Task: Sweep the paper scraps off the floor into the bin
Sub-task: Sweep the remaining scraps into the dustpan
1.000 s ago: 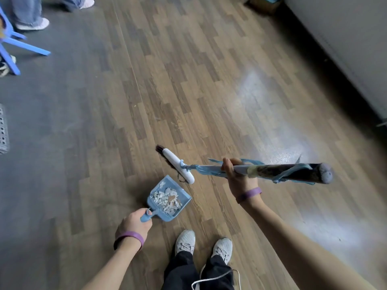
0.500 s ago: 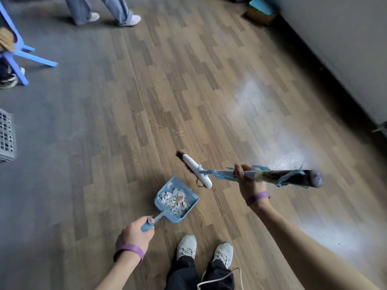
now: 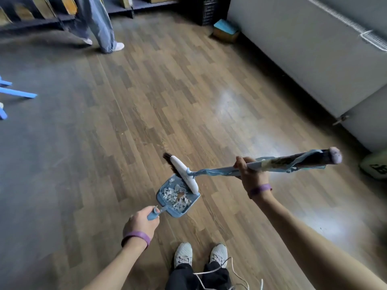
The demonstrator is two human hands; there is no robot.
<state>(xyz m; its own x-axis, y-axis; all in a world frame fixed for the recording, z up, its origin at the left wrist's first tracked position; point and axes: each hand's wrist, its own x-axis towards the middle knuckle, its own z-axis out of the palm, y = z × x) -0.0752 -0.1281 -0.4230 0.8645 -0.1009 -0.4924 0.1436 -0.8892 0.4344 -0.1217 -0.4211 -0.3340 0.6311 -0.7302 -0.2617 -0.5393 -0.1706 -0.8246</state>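
Though the white broom head (image 3: pixel 184 174) overlaps the far right edge of the blue dustpan (image 3: pixel 166 184) and hides part of it, the paper scraps (image 3: pixel 174 195) show plainly as a pale heap inside the pan, with one brownish piece among them too small to identify. Whether the pan rests on the wooden floor (image 3: pixel 146 101) or hangs just above it cannot be told. Most of the dark bristles (image 3: pixel 168 162) are hidden behind the head, and only a tuft pokes out at its far end. The broom handle (image 3: pixel 217 171) is wrapped in loose blue strips, and the pattern near its end is blurred. The left hand (image 3: pixel 141 223) has its grip curled round the dustpan's short handle (image 3: pixel 156 213), thumb on top. The right hand (image 3: pixel 250 174) has its grip clenched over the broom handle partway along, with the fingertips out of sight beneath the shaft. Both wrists wear purple bands. Below, two pale shoes (image 3: pixel 183 255) stand on the floor, the dark trousers cut off by the frame's edge, with a white cord (image 3: pixel 234 275) looping across them. Another person's legs (image 3: pixel 100 24) show at the top, blue chair legs (image 3: pixel 16 94) are cut off at the left, and a grey unit (image 3: pixel 303 59) runs along the right.
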